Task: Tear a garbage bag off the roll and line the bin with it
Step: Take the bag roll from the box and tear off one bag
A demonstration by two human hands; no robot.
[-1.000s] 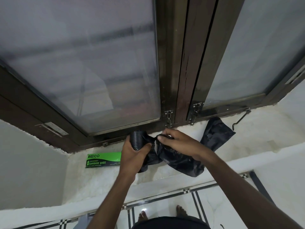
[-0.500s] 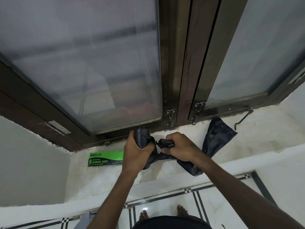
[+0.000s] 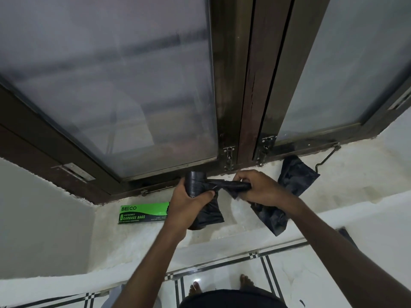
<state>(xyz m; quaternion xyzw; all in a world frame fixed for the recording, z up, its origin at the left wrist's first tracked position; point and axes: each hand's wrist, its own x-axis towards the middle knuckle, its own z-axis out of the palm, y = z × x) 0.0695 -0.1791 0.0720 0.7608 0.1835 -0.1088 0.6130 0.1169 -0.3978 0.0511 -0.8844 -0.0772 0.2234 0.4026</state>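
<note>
My left hand (image 3: pixel 189 203) grips a black roll of garbage bags (image 3: pixel 195 182) above the white window ledge (image 3: pixel 355 181). My right hand (image 3: pixel 259 187) grips the bunched black bag (image 3: pixel 270 216) that leads off the roll. Between the two hands the plastic is stretched into a thin taut strip. One loose end of the bag hangs below my right hand; another part spreads behind my right wrist, toward the window. A short flap hangs under the roll below my left hand. No bin is in view.
A green and black garbage-bag box (image 3: pixel 144 213) lies on the ledge left of my left hand. The closed dark-framed window (image 3: pixel 235 85) rises right behind the hands, with a hook latch (image 3: pixel 327 158) at the right. My bare feet stand on the tiled floor (image 3: pixel 289 274) below.
My hands have drawn apart, the right one moving right. The bag between them went from a slack bunch to a thin taut strip.
</note>
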